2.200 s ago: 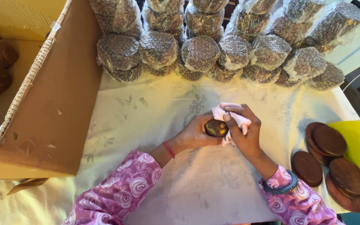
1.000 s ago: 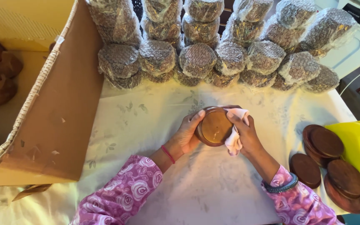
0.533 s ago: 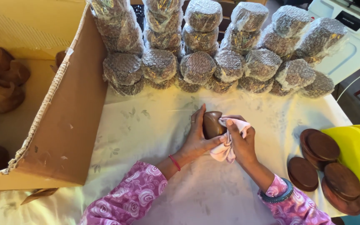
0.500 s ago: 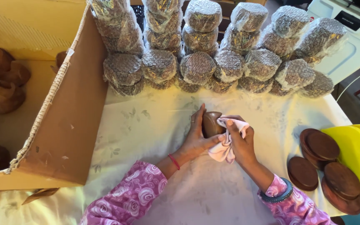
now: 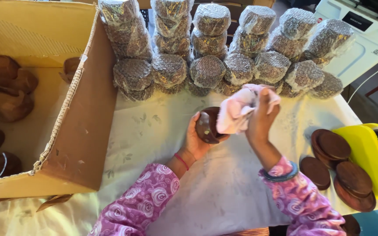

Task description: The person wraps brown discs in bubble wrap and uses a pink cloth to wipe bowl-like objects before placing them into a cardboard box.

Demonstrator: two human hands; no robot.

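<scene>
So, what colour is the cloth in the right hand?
Pale pink. The cloth is bunched in the right hand, seen best in the head view.

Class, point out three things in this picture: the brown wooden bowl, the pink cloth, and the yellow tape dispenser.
wooden bowl (image 5: 207, 126), head view, on its dark outer side.
pink cloth (image 5: 237, 111), head view, on its bunched middle.
tape dispenser (image 5: 368, 153), head view, on its yellow body.
</scene>
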